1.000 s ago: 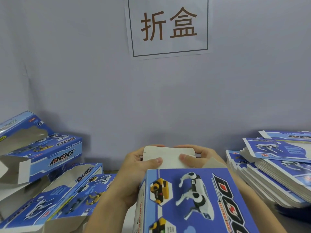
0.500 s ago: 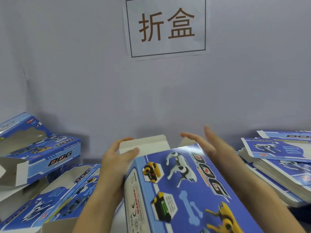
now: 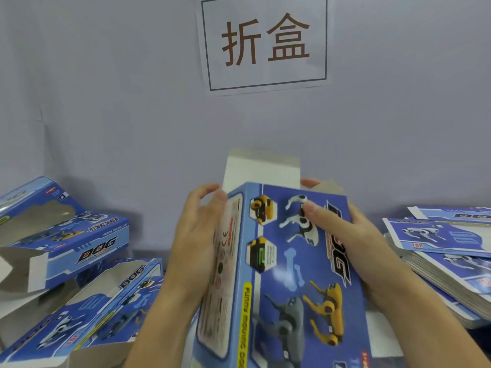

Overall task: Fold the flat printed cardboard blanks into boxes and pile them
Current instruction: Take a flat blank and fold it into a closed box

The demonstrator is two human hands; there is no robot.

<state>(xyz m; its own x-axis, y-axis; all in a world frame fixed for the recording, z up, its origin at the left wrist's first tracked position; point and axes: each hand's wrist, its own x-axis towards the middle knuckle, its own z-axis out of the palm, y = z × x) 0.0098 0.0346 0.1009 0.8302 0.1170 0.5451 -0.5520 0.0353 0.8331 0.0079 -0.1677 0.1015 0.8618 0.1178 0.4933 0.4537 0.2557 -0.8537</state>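
You hold the box [image 3: 287, 261] at the near middle of the table: your left hand [image 3: 196, 235] grips its side panel, your right hand [image 3: 342, 235] grips its printed face, the end flap [image 3: 261, 168] standing up.

Work surface [image 3: 382, 333]: pale, visible only in small patches between items. Left of the left hand [image 3: 198, 235], folded boxes [image 3: 79, 261] lie piled (several with ends open). Right of the right hand [image 3: 342, 235], a stack of flat blanks [image 3: 446, 264] rests, printed side up.
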